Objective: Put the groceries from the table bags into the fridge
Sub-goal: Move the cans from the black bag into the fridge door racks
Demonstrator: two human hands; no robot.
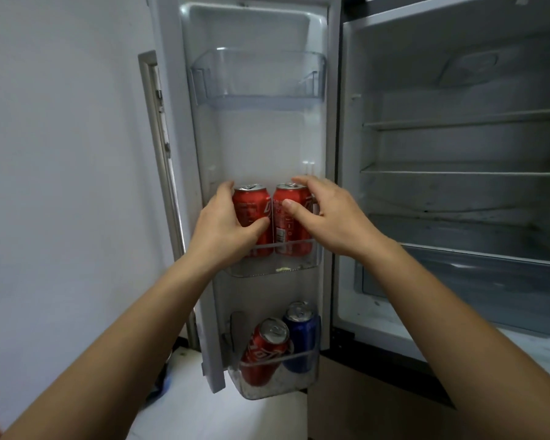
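Note:
Two red cans stand upright side by side in the middle bin of the open fridge door. My left hand grips the left red can, fingers behind it and thumb across its front. My right hand holds the right red can, thumb on its front and fingers curled over its top and far side. In the bottom door bin lean a third red can and a blue can.
The top door bin holds nothing. To the right the fridge interior shows bare glass shelves and a drawer below. A white wall lies left of the door. Pale floor shows beneath.

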